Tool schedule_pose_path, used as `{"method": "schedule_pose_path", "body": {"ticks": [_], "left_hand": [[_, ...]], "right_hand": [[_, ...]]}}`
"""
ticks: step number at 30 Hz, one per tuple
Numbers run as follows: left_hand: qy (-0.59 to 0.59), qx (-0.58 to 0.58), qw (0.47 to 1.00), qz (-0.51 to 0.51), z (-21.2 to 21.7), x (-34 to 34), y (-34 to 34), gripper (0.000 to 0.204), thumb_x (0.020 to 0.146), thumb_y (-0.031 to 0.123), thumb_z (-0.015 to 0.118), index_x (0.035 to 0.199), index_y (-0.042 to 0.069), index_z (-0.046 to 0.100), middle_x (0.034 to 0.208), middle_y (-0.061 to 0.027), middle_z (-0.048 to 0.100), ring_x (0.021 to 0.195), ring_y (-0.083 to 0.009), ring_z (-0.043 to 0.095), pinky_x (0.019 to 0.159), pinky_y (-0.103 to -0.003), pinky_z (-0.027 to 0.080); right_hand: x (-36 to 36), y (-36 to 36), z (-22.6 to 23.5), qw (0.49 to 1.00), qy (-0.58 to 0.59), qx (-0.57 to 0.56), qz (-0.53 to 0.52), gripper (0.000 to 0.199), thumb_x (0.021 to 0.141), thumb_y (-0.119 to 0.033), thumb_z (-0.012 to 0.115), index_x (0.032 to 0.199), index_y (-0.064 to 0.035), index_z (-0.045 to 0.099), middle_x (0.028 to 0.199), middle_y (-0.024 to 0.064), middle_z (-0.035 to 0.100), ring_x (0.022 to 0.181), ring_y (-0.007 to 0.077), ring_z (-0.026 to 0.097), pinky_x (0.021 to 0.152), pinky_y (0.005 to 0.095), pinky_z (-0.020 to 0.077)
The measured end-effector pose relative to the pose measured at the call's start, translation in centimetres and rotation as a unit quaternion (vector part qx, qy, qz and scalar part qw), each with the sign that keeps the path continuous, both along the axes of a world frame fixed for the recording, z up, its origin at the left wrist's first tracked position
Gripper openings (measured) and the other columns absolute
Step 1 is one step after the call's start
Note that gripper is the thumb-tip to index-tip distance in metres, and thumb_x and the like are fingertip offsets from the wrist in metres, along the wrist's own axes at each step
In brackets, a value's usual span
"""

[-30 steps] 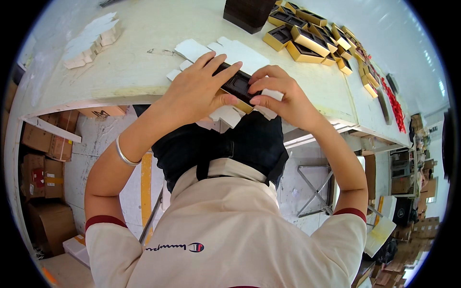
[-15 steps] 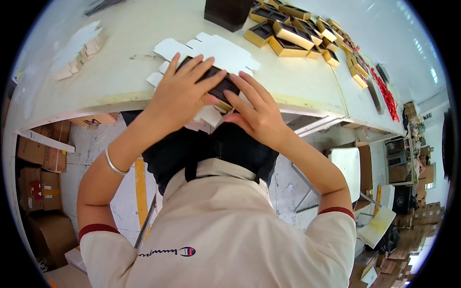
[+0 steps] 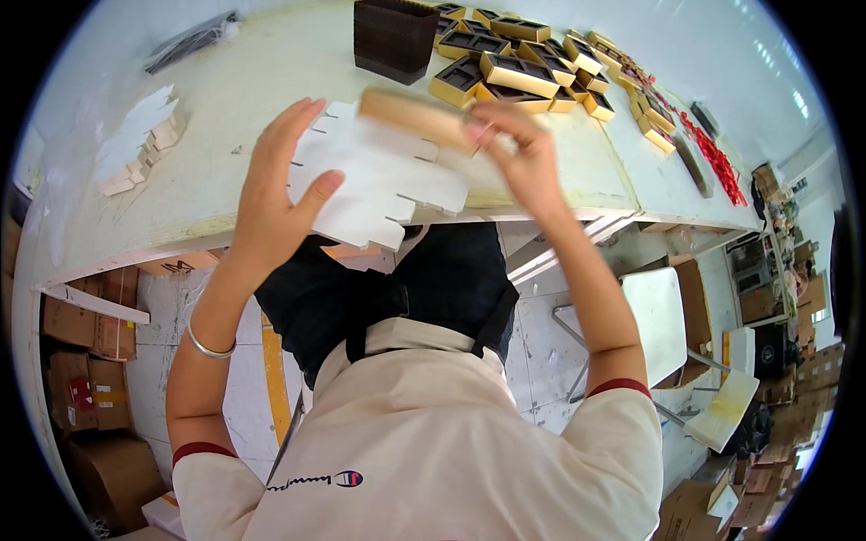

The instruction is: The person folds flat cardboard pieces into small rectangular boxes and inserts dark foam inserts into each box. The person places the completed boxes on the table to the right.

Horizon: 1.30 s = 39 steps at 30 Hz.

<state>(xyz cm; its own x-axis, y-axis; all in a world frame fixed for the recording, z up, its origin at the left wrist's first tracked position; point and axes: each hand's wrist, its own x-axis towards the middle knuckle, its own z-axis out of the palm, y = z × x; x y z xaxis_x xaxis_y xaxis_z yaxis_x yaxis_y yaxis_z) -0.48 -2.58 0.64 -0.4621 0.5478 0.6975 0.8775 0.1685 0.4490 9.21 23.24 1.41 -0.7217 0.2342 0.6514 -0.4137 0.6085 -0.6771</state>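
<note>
My right hand (image 3: 516, 151) is closed on one end of a gold box (image 3: 410, 117), which is smeared by motion and lifted above the table. Under it lies a stack of flat white die-cut card blanks (image 3: 361, 185), jutting over the table's near edge. My left hand (image 3: 281, 185) stands at the left edge of the blanks, thumb and fingers apart, with nothing in it. Beyond the blanks stands a stack of dark brown plastic trays (image 3: 393, 43). To its right are piled several gold boxes (image 3: 519, 74) with dark brown trays inside.
A second stack of white blanks (image 3: 142, 142) lies at the left of the table (image 3: 225, 108). A dark plastic-wrapped bundle (image 3: 191, 41) is at the far left. Red ribbons (image 3: 719, 167) lie far right. Below stand a white chair (image 3: 654, 320) and cardboard boxes (image 3: 95, 388).
Both hands were together on the gold box over the blanks. Now my left hand has let go and moved left, while my right hand has raised the box away from me.
</note>
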Motion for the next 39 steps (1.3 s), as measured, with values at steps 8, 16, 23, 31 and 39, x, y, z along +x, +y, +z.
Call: {"method": "schedule_pose_path", "body": {"ticks": [8, 16, 23, 31, 39], "left_hand": [[0.008, -0.181, 0.983, -0.030, -1.1, 0.9, 0.3, 0.056, 0.079, 0.037, 0.067, 0.126, 0.009, 0.051, 0.138, -0.0165, 0.039, 0.131, -0.0359, 0.031, 0.108, -0.046, 0.024], [0.002, -0.309, 0.951, 0.025, -2.0, 1.2, -0.6, 0.067, 0.077, 0.041, 0.067, 0.131, 0.007, 0.046, 0.141, -0.0185, 0.036, 0.134, -0.0364, 0.026, 0.111, -0.048, 0.017], [-0.086, -0.254, 0.963, -0.016, 0.1, 2.8, 1.3, 0.066, 0.076, 0.034, 0.071, 0.130, 0.006, 0.047, 0.136, -0.0214, 0.041, 0.128, -0.0357, 0.037, 0.104, -0.040, 0.031], [-0.042, -0.257, 0.965, 0.015, -0.4, 1.8, -0.4, 0.050, 0.069, 0.023, 0.076, 0.112, 0.004, 0.060, 0.124, -0.0173, 0.054, 0.116, -0.0316, 0.049, 0.098, -0.036, 0.039], [-0.042, -0.290, 0.956, -0.030, 1.8, 0.4, -0.1, 0.041, 0.067, 0.024, 0.077, 0.100, 0.002, 0.064, 0.109, -0.0150, 0.062, 0.103, -0.0309, 0.055, 0.090, -0.034, 0.044]], "right_hand": [[-3.6, 15.1, 4.8, 0.916, 0.004, 0.315, -0.247, 0.033, 0.081, -0.023, 0.068, 0.107, -0.0032, 0.063, 0.112, 0.0183, 0.056, 0.091, 0.0311, 0.060, 0.079, 0.0374, 0.0497], [0.2, -0.1, 1.1, 0.921, -0.076, 0.372, 0.089, 0.048, 0.073, -0.032, 0.073, 0.107, -0.0005, 0.061, 0.111, 0.0185, 0.059, 0.107, 0.0322, 0.055, 0.092, 0.0381, 0.0435], [1.6, -2.1, -0.6, 0.906, -0.211, 0.348, 0.112, 0.044, 0.072, -0.022, 0.074, 0.108, -0.0007, 0.060, 0.117, 0.0174, 0.058, 0.111, 0.0339, 0.053, 0.093, 0.0395, 0.0429], [1.3, -3.0, -1.3, 0.928, -0.129, 0.332, 0.113, 0.045, 0.068, -0.019, 0.077, 0.105, 0.0004, 0.061, 0.114, 0.0171, 0.060, 0.104, 0.0330, 0.055, 0.090, 0.0380, 0.0440], [0.4, -2.2, 0.7, 0.910, -0.256, 0.301, 0.123, 0.048, 0.067, -0.022, 0.078, 0.107, -0.0004, 0.063, 0.114, 0.0141, 0.061, 0.101, 0.0306, 0.055, 0.090, 0.0368, 0.0431]]}}
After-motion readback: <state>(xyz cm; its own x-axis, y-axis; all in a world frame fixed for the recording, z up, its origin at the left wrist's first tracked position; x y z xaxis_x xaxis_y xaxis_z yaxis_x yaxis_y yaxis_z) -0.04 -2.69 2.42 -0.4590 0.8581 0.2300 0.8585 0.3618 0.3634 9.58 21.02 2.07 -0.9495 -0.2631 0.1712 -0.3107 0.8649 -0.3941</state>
